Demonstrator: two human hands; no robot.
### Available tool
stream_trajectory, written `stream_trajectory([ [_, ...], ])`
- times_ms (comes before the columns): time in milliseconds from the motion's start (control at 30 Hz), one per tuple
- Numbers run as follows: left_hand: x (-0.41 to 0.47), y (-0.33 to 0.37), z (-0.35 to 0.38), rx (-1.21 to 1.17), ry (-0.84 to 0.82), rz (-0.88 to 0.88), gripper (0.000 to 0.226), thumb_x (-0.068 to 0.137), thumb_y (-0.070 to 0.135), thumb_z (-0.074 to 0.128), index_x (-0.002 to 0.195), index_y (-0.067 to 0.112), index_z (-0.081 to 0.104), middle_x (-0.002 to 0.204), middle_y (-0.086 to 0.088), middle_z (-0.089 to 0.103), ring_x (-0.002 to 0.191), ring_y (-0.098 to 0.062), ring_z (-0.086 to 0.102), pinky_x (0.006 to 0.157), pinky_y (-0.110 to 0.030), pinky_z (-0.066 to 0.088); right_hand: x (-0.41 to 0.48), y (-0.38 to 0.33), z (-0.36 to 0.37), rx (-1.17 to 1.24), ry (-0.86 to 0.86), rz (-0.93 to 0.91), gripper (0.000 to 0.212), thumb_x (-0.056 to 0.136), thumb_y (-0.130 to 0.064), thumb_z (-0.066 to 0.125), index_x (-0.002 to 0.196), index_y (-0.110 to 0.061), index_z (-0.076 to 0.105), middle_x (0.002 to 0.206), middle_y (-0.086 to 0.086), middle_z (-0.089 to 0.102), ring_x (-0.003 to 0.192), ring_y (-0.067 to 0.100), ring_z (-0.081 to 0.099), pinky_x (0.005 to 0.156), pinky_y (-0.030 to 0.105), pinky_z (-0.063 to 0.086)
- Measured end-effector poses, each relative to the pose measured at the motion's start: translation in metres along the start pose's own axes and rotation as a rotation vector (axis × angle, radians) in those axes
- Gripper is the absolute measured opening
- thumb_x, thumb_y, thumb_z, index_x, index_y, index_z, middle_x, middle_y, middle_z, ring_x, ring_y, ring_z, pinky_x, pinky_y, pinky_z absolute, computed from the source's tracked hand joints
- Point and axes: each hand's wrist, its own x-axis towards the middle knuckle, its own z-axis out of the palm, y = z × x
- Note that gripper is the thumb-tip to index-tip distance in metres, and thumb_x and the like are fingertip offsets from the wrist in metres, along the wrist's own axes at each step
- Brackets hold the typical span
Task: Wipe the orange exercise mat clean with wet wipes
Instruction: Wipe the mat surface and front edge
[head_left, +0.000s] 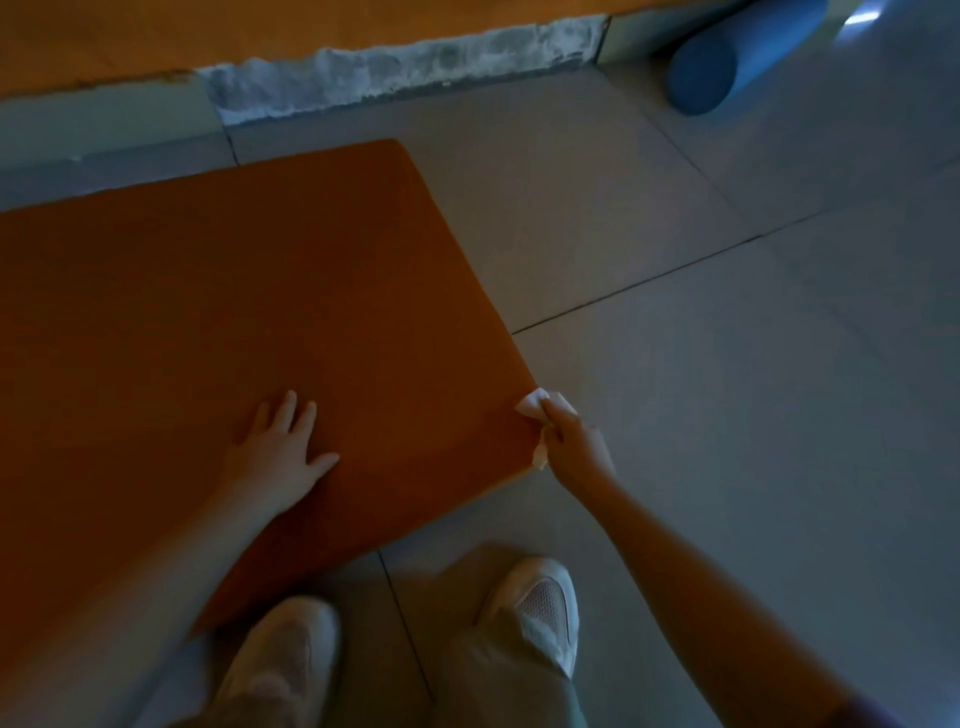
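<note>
Left hand lies flat on the orange mat over grey tiles; right hand pinches a wipe at its edge.

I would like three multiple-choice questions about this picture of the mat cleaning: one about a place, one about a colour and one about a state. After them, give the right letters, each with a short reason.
1. Where is the wet wipe?
A. at the right edge of the orange mat
B. in the middle of the mat
C. on the tiles, far from the mat

2. What colour is the roller at the top right?
A. red
B. blue
C. green

3. How does the left hand lie?
A. curled into a fist
B. flat on the mat, fingers spread
C. lifted above the mat, holding a cloth

Right letters:
1 A: the right hand holds the wipe against the mat's right edge, near the corner.
2 B: the roller is plainly blue.
3 B: its palm and straight fingers rest on the orange surface.
</note>
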Motion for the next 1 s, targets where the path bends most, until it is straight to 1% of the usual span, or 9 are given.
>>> stream_trajectory([
  [67, 0.0, 0.0, 0.003, 0.019, 0.04, 0.0, 0.08, 0.094, 0.064, 0.028, 0.154, 0.024, -0.006, 0.16, -0.001, -0.018, 0.148, -0.03, -0.007, 0.118, -0.053, 0.016, -0.002, 0.005, 0.009, 0.027, 0.065, 0.006, 0.041, 0.101, -0.011, 0.037, 0.138, -0.021, 0.05, 0.121, 0.002, 0.06, 0.09, 0.002, 0.053, 0.06, 0.006, 0.038],
  [300, -0.003, -0.005, 0.012, 0.025, 0.116, 0.039, 0.077, 0.095, 0.063, 0.025, 0.155, 0.024, -0.003, 0.161, -0.002, -0.015, 0.148, -0.029, -0.006, 0.118, -0.053, 0.014, -0.044, -0.006, 0.042, 0.028, 0.226, 0.098, 0.054, 0.099, -0.003, 0.036, 0.151, -0.017, 0.027, 0.142, 0.003, 0.044, 0.097, 0.018, 0.059, 0.063, 0.015, 0.041],
  [400, -0.006, -0.011, 0.013, 0.048, 0.122, 0.073, 0.076, 0.095, 0.062, 0.025, 0.154, 0.025, -0.005, 0.16, -0.002, -0.017, 0.148, -0.027, -0.008, 0.118, -0.051, 0.014, -0.045, -0.001, 0.037, -0.009, 0.252, 0.085, 0.051, 0.099, -0.003, 0.038, 0.149, -0.014, 0.033, 0.149, 0.006, 0.04, 0.115, 0.024, 0.056, 0.081, 0.021, 0.042],
  [533, -0.012, -0.017, 0.018, 0.046, 0.119, 0.096, 0.074, 0.097, 0.059, 0.025, 0.154, 0.024, -0.006, 0.16, -0.001, -0.018, 0.148, -0.025, -0.01, 0.12, -0.048, 0.009, -0.038, -0.002, 0.045, -0.02, 0.365, 0.22, 0.042, 0.091, 0.003, 0.039, 0.128, -0.011, 0.054, 0.105, 0.017, 0.064, 0.086, 0.029, 0.062, 0.061, 0.026, 0.04],
  [633, -0.016, -0.019, 0.023, 0.035, 0.134, 0.105, 0.073, 0.098, 0.058, 0.025, 0.154, 0.023, -0.005, 0.16, -0.002, -0.017, 0.148, -0.024, -0.01, 0.12, -0.047, 0.007, -0.04, -0.016, 0.049, 0.122, 0.444, 0.353, 0.039, 0.091, 0.004, 0.037, 0.1, -0.024, 0.062, 0.077, -0.004, 0.06, 0.06, 0.01, 0.054, 0.045, 0.016, 0.036],
  [700, -0.02, -0.021, 0.026, 0.036, 0.138, 0.109, 0.072, 0.098, 0.057, 0.024, 0.154, 0.022, -0.005, 0.16, -0.002, -0.017, 0.148, -0.024, -0.01, 0.12, -0.047, 0.007, -0.044, -0.023, 0.052, 0.18, 0.442, 0.442, 0.028, 0.091, 0.003, 0.038, 0.082, -0.016, 0.055, 0.067, -0.004, 0.054, 0.058, 0.015, 0.053, 0.043, 0.019, 0.036],
  [833, -0.031, -0.027, 0.03, 0.054, 0.129, 0.116, 0.072, 0.099, 0.056, 0.025, 0.154, 0.022, -0.006, 0.16, -0.001, -0.018, 0.148, -0.023, -0.01, 0.12, -0.044, 0.009, -0.058, -0.036, 0.067, 0.27, 0.37, 0.443, 0.018, 0.089, 0.003, 0.041, 0.077, -0.003, 0.053, 0.076, 0.005, 0.054, 0.06, 0.011, 0.048, 0.054, 0.031, 0.045],
  [933, -0.038, -0.031, 0.036, 0.062, 0.13, 0.116, 0.072, 0.099, 0.055, 0.026, 0.154, 0.022, -0.006, 0.16, -0.001, -0.018, 0.148, -0.022, -0.01, 0.12, -0.044, 0.011, -0.068, -0.039, 0.078, 0.257, 0.28, 0.359, 0.015, 0.091, -0.004, 0.047, 0.096, -0.017, 0.052, 0.092, -0.005, 0.047, 0.074, -0.002, 0.042, 0.077, 0.027, 0.038],
  [1000, -0.042, -0.032, 0.04, 0.043, 0.131, 0.113, 0.072, 0.099, 0.055, 0.026, 0.154, 0.022, -0.006, 0.16, 0.0, -0.018, 0.148, -0.021, -0.01, 0.12, -0.044, 0.01, -0.072, -0.034, 0.078, 0.177, 0.227, 0.283, 0.014, 0.089, -0.003, 0.05, 0.087, -0.008, 0.062, 0.093, -0.003, 0.05, 0.091, 0.01, 0.048, 0.09, 0.034, 0.038],
])
